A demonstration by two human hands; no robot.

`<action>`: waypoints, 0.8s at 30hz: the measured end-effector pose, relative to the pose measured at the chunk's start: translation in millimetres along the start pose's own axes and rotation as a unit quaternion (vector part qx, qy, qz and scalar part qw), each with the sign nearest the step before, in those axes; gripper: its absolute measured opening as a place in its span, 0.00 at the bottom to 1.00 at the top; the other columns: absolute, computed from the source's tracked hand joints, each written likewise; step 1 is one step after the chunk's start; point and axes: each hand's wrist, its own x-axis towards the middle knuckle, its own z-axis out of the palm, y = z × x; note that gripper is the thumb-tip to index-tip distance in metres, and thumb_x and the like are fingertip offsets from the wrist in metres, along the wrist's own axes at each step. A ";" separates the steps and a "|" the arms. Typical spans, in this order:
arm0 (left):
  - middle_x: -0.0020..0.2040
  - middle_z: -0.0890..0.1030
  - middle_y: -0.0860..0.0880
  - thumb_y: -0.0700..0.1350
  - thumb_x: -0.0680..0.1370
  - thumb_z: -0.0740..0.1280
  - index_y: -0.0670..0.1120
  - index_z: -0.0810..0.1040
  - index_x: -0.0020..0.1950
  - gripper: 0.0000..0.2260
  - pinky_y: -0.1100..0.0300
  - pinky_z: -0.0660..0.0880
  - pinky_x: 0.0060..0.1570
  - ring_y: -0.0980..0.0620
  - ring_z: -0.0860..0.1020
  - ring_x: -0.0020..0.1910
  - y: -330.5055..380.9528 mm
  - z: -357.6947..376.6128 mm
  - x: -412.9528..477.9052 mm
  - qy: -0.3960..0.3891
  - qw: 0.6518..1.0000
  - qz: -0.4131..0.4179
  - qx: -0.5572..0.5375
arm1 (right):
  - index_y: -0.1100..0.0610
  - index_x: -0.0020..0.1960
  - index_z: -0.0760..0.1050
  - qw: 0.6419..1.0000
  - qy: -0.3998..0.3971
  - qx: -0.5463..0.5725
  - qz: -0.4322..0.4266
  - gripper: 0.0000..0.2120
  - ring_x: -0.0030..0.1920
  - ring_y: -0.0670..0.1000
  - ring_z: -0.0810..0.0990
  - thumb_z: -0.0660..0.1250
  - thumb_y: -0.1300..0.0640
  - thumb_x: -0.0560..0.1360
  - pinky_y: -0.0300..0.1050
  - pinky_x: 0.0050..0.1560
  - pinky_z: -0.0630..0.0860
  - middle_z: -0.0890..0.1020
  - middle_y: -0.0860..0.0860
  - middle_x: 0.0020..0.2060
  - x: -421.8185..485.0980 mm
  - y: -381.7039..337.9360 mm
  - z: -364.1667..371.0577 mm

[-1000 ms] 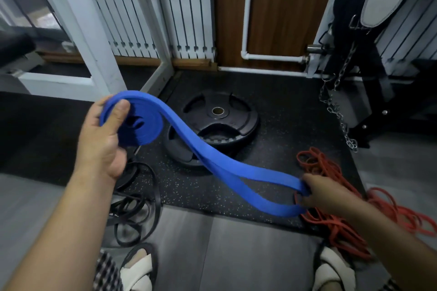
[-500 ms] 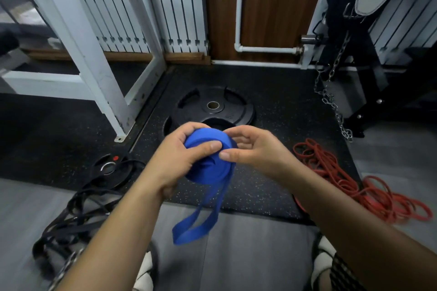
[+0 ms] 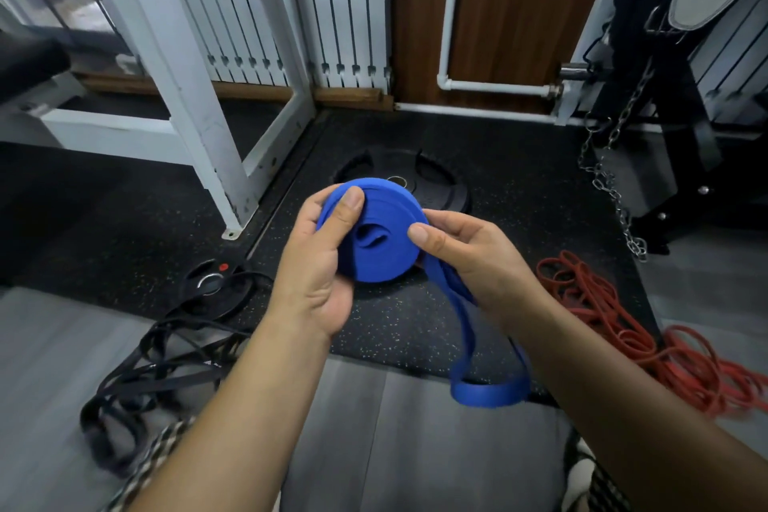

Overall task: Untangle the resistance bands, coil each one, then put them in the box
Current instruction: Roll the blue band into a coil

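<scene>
Blue resistance band (image 3: 376, 237) is being coiled above the rubber floor mat (image 3: 519, 187): the roll is gripped by the left hand (image 3: 320, 262) and pinched by the right hand (image 3: 465, 258), with a short tail loop left hanging. Winding that tail in is judged next; no box is seen.

Coiled band (image 3: 376, 237) between both hands, weight plate (image 3: 440, 187) behind, loose bands left (image 3: 153, 378) and right (image 3: 623, 328)

2 bare forearms, no sleeves; black-and-white checked trousers (image 3: 149, 466) at the knees.
</scene>
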 end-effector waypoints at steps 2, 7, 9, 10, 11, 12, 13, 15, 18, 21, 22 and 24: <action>0.41 0.80 0.48 0.47 0.66 0.68 0.47 0.74 0.47 0.12 0.58 0.77 0.42 0.52 0.79 0.40 -3.3 0.7 2.5 0.026 1.000 -0.006 -0.013 | 0.54 0.53 0.79 1.000 0.013 -0.010 0.001 0.12 0.51 0.48 0.83 0.68 0.55 0.70 0.43 0.56 0.77 0.85 0.51 0.48 1.0 0.3 4.0; 0.41 0.80 0.48 0.44 0.72 0.67 0.47 0.75 0.47 0.05 0.56 0.77 0.45 0.52 0.79 0.40 -6.0 6.2 7.4 0.072 0.996 -0.006 -0.049 | 0.55 0.54 0.79 0.995 0.030 0.096 0.018 0.15 0.53 0.50 0.82 0.66 0.51 0.70 0.47 0.60 0.74 0.84 0.52 0.49 6.1 2.4 12.2; 0.44 0.79 0.46 0.46 0.71 0.67 0.44 0.74 0.51 0.12 0.53 0.76 0.50 0.49 0.78 0.44 -6.4 8.0 8.7 0.067 0.995 0.007 -0.077 | 0.59 0.60 0.76 0.986 0.031 0.162 0.015 0.18 0.57 0.53 0.80 0.63 0.52 0.73 0.49 0.63 0.73 0.82 0.56 0.54 8.6 4.0 17.8; 0.47 0.79 0.44 0.47 0.69 0.68 0.42 0.73 0.55 0.17 0.51 0.76 0.53 0.48 0.78 0.47 -7.0 9.0 9.1 0.066 0.994 0.012 -0.090 | 0.61 0.63 0.73 0.981 0.039 0.187 0.013 0.19 0.60 0.54 0.78 0.61 0.53 0.76 0.51 0.65 0.71 0.80 0.57 0.57 9.9 5.8 20.6; 0.49 0.78 0.43 0.48 0.68 0.68 0.41 0.72 0.59 0.22 0.51 0.76 0.54 0.47 0.77 0.48 -8.4 10.4 9.2 0.067 0.993 0.012 -0.099 | 0.62 0.66 0.70 0.976 0.051 0.213 0.014 0.20 0.62 0.55 0.77 0.60 0.55 0.77 0.52 0.67 0.69 0.79 0.59 0.59 10.6 7.9 23.5; 0.50 0.77 0.42 0.48 0.68 0.68 0.41 0.71 0.61 0.24 0.51 0.76 0.53 0.46 0.77 0.48 -10.1 12.2 8.6 0.069 0.992 0.011 -0.107 | 0.63 0.67 0.68 0.969 0.062 0.238 0.019 0.20 0.63 0.56 0.76 0.59 0.56 0.78 0.53 0.68 0.69 0.78 0.59 0.61 10.6 10.1 25.4; 0.50 0.77 0.42 0.48 0.68 0.68 0.41 0.71 0.61 0.24 0.52 0.78 0.49 0.47 0.78 0.47 -12.4 13.9 8.3 0.073 0.991 0.006 -0.116 | 0.63 0.68 0.67 0.965 0.067 0.254 0.025 0.20 0.63 0.56 0.76 0.58 0.56 0.78 0.53 0.67 0.69 0.77 0.60 0.61 10.7 12.3 26.8; 0.46 0.79 0.44 0.46 0.72 0.67 0.42 0.73 0.57 0.16 0.54 0.79 0.44 0.48 0.79 0.43 -17.7 17.1 9.0 0.085 0.987 -0.014 -0.138 | 0.62 0.68 0.67 0.964 0.067 0.255 0.029 0.19 0.61 0.56 0.77 0.57 0.56 0.79 0.52 0.65 0.71 0.78 0.59 0.60 8.8 15.7 29.5; 0.45 0.79 0.45 0.46 0.72 0.67 0.44 0.73 0.55 0.13 0.53 0.79 0.46 0.48 0.79 0.42 -20.0 20.3 8.6 0.083 0.979 -0.037 -0.184 | 0.57 0.66 0.69 0.986 0.072 0.152 -0.001 0.16 0.59 0.52 0.79 0.57 0.57 0.80 0.48 0.61 0.75 0.80 0.55 0.58 6.2 16.5 30.3; 0.50 0.79 0.42 0.49 0.68 0.68 0.42 0.70 0.65 0.27 0.52 0.79 0.47 0.46 0.80 0.47 -17.8 21.5 7.2 0.049 0.980 -0.046 -0.188 | 0.54 0.65 0.69 0.995 0.074 0.058 -0.032 0.14 0.57 0.50 0.79 0.56 0.57 0.80 0.45 0.59 0.76 0.80 0.53 0.57 5.9 14.0 26.7; 0.52 0.79 0.42 0.49 0.70 0.67 0.41 0.70 0.66 0.27 0.53 0.79 0.48 0.46 0.79 0.48 -17.5 21.1 7.2 0.034 0.983 -0.054 -0.171 | 0.54 0.65 0.70 0.995 0.079 0.048 -0.035 0.14 0.57 0.50 0.79 0.56 0.57 0.80 0.46 0.59 0.76 0.80 0.53 0.56 5.8 13.1 24.3; 0.49 0.81 0.44 0.48 0.74 0.65 0.43 0.73 0.61 0.17 0.54 0.79 0.46 0.47 0.80 0.48 -16.5 18.4 8.0 0.006 0.991 -0.071 -0.112 | 0.55 0.63 0.72 0.994 0.094 0.045 -0.035 0.13 0.57 0.51 0.80 0.57 0.57 0.80 0.49 0.60 0.75 0.81 0.54 0.56 5.5 10.2 18.6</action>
